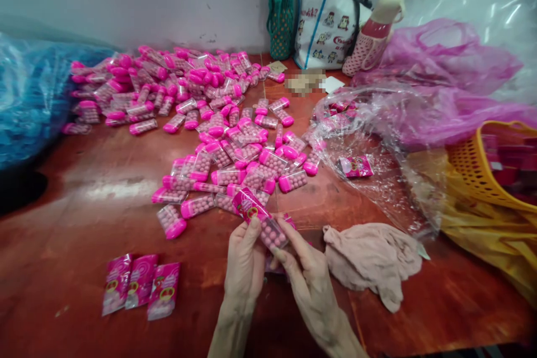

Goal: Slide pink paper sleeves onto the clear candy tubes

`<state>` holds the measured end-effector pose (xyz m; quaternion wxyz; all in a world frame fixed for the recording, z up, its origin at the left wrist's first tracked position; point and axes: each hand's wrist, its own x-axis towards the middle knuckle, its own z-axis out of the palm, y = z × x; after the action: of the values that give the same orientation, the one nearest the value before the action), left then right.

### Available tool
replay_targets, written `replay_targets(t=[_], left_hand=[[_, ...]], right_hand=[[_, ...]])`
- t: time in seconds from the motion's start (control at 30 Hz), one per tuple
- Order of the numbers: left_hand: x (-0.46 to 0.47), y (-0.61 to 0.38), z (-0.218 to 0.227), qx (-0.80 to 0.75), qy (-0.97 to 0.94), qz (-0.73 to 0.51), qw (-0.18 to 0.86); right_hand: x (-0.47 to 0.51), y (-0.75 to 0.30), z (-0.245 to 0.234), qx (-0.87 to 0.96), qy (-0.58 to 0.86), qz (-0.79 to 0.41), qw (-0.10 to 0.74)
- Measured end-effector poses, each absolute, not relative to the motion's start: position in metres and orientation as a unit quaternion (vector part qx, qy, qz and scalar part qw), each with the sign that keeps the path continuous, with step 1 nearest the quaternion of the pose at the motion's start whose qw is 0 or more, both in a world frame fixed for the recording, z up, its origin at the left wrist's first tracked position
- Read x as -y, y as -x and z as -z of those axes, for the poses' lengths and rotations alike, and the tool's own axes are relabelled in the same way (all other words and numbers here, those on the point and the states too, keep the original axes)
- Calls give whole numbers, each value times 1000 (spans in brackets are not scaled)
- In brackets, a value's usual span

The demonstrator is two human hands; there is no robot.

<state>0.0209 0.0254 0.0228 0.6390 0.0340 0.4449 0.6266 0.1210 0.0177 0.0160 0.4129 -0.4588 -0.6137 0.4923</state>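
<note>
My left hand [245,262] pinches a printed pink plastic sleeve [248,202], thumb on its front. My right hand [308,271] grips a clear candy box [272,233] of pale pink balls between thumb and fingers. Box and sleeve meet end to end at a slant; how far one goes into the other I cannot make out. Beneath my hands, more pink printed sleeves [289,222] are partly hidden. Just beyond lies a loose heap of candy boxes [251,154] with bright pink caps. To the left, three boxes in printed sleeves [140,282] lie side by side.
A crumpled beige cloth [373,260] lies right of my hands. Behind it spreads a clear plastic bag [377,190] with a printed packet [356,166]. A yellow basket [465,154] stands far right, a blue bag [29,95] far left. A tote bag [323,31] and bottles back onto the wall.
</note>
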Motion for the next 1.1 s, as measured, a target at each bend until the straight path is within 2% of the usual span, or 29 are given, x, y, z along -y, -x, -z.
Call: replay_targets(t=[0.17, 0.43, 0.7, 0.8, 0.9, 1.0, 1.1], left_hand=[[-25, -32, -23, -458, -3, -605, 652], [-17, -36, -19, -433, -23, -564, 703], [-11, -35, -17, -428, -58, -551, 714], [-1, -25, -21, -427, -69, -535, 726], [20, 2, -31, -478, -72, -530, 697], [48, 43, -40, -620, -65, -516, 588], [77, 82, -38, -740, -81, -500, 442]], right_hand=[[-19, -121, -15, 523, 495, -544, 431], [-27, -127, -13, 418, 477, -669, 388], [-29, -126, -1, 448, 478, -651, 385], [-25, -126, -11, 512, 459, -641, 342], [-23, -141, -27, 638, 453, -540, 310], [-27, -175, -31, 713, 529, -295, 354], [-34, -211, -19, 750, 594, -135, 257]])
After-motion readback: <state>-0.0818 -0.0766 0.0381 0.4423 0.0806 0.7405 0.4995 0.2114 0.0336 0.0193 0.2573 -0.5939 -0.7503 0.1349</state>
